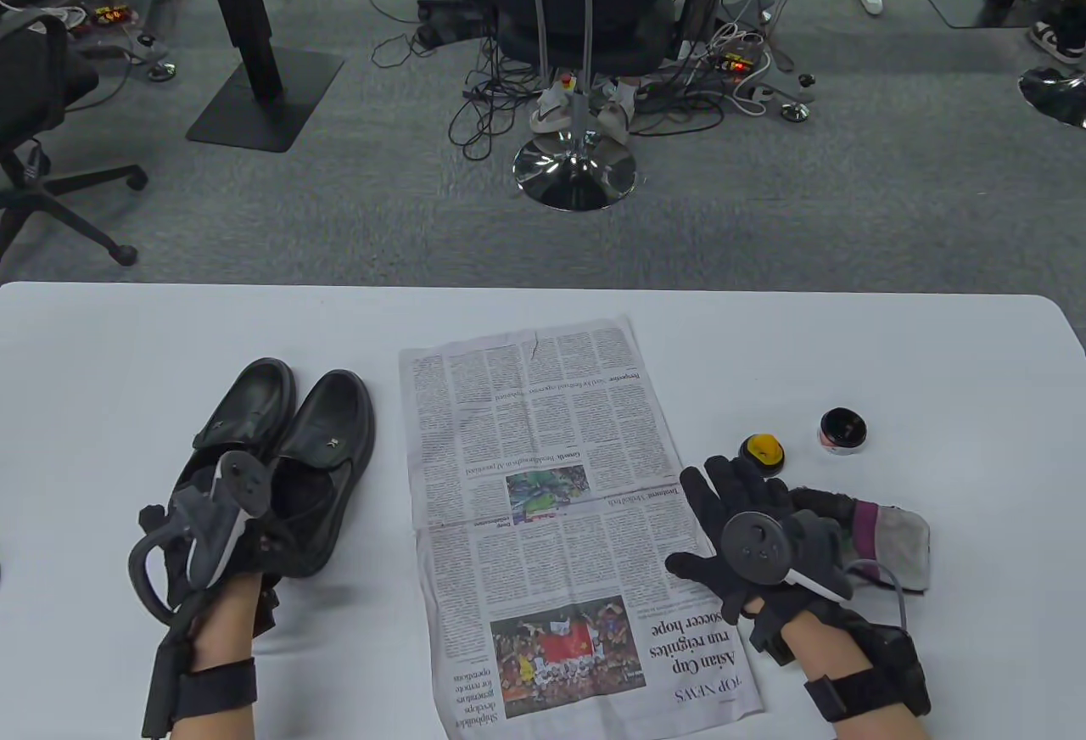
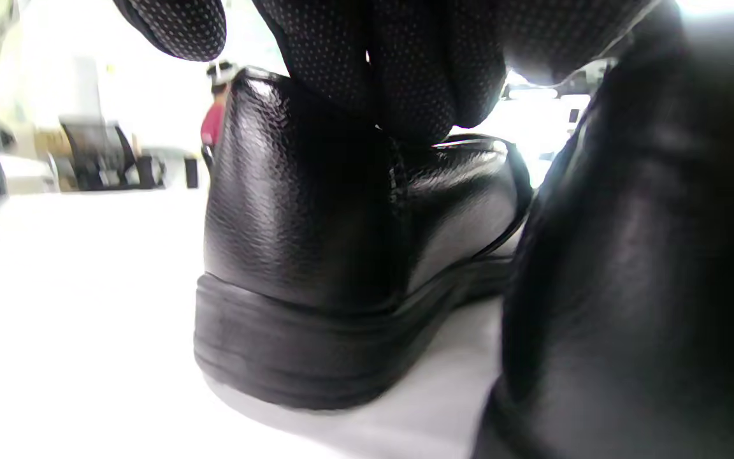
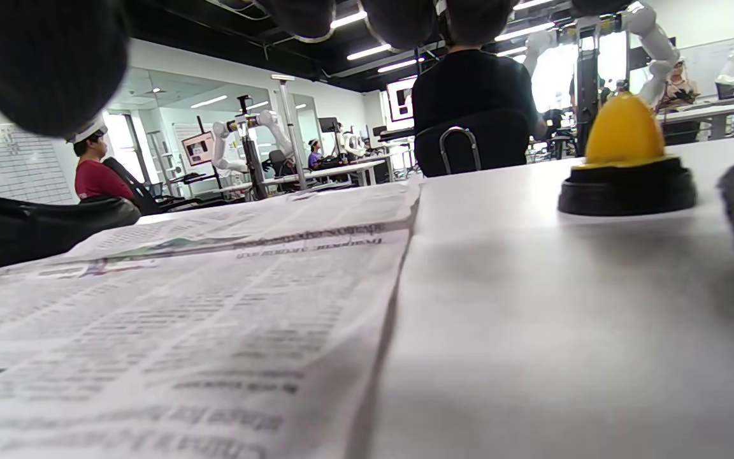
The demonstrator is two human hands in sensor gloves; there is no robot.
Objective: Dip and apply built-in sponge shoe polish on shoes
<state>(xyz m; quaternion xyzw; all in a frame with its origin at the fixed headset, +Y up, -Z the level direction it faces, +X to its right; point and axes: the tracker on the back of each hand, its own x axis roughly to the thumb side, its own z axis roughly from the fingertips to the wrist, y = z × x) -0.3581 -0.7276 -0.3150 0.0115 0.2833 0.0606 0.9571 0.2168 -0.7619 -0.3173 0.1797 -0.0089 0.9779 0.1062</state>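
**Q:** At lower right of the table view, how does the right hand point(image 1: 747, 532) lie relative to the sponge applicator point(image 1: 761, 453)?

**A:** Its grip is spread, fingers straight, holding nothing, resting on the worktop point(image 1: 933, 350) at the right edge of the newspaper point(image 1: 551, 502). The yellow-domed applicator stands upright just beyond the fingertips, toward the upper right; the right wrist view shows it point(image 3: 625, 159) right of centre, apart from the fingers.

**Q:** And the polish tin point(image 1: 842, 432)?

**A:** Open, farther right of the applicator, near it but not touching. A cloth point(image 1: 899, 532) lies beside the right wrist.

**Q:** Where are the shoes point(image 1: 280, 451)?

**A:** At lower left, side by side, long axes running from bottom toward top of the frame, toes away. The left hand point(image 1: 212, 528) is at their heels; the left wrist view shows fingers point(image 2: 405, 70) curled over a heel rim point(image 2: 316, 191).

**Q:** Which hand takes the applicator?

**A:** Probably the right: nearer, with a short forward reach.
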